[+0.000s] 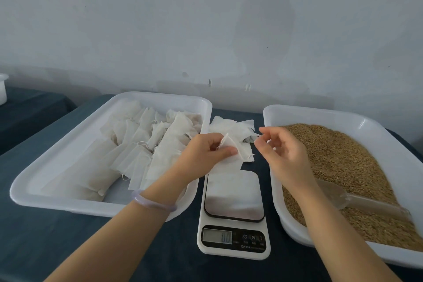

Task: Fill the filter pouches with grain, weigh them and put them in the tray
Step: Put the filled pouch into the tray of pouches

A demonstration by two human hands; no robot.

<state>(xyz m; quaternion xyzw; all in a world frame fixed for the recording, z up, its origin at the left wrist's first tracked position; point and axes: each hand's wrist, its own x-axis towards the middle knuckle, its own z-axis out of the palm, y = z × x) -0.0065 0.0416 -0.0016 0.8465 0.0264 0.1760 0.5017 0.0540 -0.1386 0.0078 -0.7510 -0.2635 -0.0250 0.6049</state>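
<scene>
While our left hand [206, 151] pinches an empty filter pouch [231, 144] between thumb and fingers, we should spread its mouth with our half-open, empty right hand [281, 151] just beside it before taking the scoop [361, 201] by that wrist.

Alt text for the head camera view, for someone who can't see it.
A person's left hand pinches an empty white fabric filter pouch near a white digital scale, the right hand hovering open beside it. A white plastic tray of filled pouches sits left; another white tray holds brown grain and a clear scoop.
</scene>
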